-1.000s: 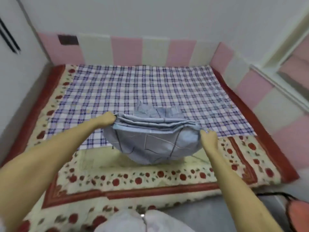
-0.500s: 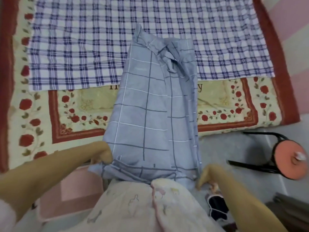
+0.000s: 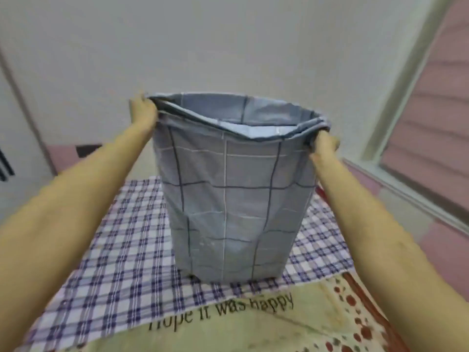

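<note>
Head view, both arms raised over the bed. My left hand (image 3: 143, 111) pinches the upper left corner of the grey-blue grid cloth (image 3: 233, 199), fingers curled round a bundle of stacked edges; my right hand (image 3: 323, 146) grips the upper right corner in the same way. Between the two the top edge sags open in a shallow loop, showing several layers and a paler inner face. The cloth hangs straight down above the plaid sheet (image 3: 121, 262), its lower edge at or just over the near border of that sheet, roughly at the sheet's middle.

Progress, as I judge it: the cloth is already doubled more than once, since the gathered corners hold several thicknesses and the hanging panel is narrow. What is left appears to be evening the layers, lowering the cloth onto the plaid sheet and folding it across into a compact packet; none of that is done here.

Surroundings: nearer me than the plaid sheet lies a cream floral mat (image 3: 228, 331) with printed lettering; beyond the sheet rises a pale wall (image 3: 228, 47); to the sheet's right stands a window frame (image 3: 396, 118).

Not resolved: my fingertips are hidden behind the folds; the layers cannot be counted; whether the lower edge touches the plaid sheet cannot be told; the far face of the cloth is concealed; the lettering's first word is partly covered by the sheet; the outer margins of the view are blurred
</note>
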Motion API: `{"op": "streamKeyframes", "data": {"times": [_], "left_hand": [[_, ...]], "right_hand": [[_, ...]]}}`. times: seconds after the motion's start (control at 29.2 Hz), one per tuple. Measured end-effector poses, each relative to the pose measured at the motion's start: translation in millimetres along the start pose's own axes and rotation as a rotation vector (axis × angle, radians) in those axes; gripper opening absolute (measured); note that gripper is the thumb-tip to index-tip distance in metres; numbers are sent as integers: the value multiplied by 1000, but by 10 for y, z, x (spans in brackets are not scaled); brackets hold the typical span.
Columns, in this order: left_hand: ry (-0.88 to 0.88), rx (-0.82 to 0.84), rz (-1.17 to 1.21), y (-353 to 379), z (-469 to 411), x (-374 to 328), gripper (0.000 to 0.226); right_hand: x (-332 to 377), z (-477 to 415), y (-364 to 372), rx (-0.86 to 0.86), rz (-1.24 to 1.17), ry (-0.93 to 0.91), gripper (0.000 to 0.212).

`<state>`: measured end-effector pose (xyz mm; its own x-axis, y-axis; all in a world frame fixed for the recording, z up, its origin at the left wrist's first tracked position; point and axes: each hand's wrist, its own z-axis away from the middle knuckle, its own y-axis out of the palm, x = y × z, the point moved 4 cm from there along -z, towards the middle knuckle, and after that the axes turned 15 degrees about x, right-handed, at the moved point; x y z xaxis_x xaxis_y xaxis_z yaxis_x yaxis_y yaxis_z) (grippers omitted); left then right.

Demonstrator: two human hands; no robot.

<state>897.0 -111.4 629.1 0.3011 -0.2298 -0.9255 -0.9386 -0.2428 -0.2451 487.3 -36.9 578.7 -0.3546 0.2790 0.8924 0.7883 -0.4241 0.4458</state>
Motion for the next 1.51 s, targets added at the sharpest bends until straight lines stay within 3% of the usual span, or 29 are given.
{"op": "streamKeyframes", "data": {"times": [0.1, 0.17, 0.27, 0.38, 0.55, 0.72, 0.86, 0.93, 1.03, 1.17, 1.3, 1.37, 1.51], "left_hand": [[241, -36, 164, -335, -253, -1097, 37], [372, -38, 179, -481, -296, -1626, 38], [487, -25, 152, -579, -216, -1823, 35], [462, -15, 123, -582, -148, -1789, 36], [351, 51, 31, -577, 180, -1148, 39], [252, 139, -116, -510, 505, -212, 29], [75, 387, -297, -351, 1179, 912, 34], [-4, 514, -417, -357, 1510, 1444, 29], [-209, 748, -580, -424, 2141, 2183, 28], [-337, 1029, -714, -583, 3400, 2937, 33], [-332, 1122, -812, -748, 4079, 3071, 28], [-311, 1162, -876, -831, 4461, 3054, 28], [-286, 1186, -980, -874, 4783, 3008, 24]], "right_hand": [[1222, -48, 490, -8, -19, -379, 15], [1758, 24, 688, 91, -7, -561, 25], [1977, 135, 668, 113, 12, -622, 25], [1993, 226, 590, 79, -19, -630, 14], [1509, 516, 315, 67, 143, -560, 6], [741, 809, -239, 7, 286, -469, 10], [-296, 1343, -930, -144, 379, -302, 13], [-751, 1641, -1288, -177, 584, -206, 12], [-1484, 2161, -1815, 44, 954, 42, 23], [-2324, 3077, -2430, 615, 1425, 511, 23], [-2555, 3538, -2651, 985, 1666, 634, 2], [-2527, 3827, -2772, 1085, 1711, 692, 6], [-2470, 4054, -2977, 1149, 1817, 749, 48]]}}
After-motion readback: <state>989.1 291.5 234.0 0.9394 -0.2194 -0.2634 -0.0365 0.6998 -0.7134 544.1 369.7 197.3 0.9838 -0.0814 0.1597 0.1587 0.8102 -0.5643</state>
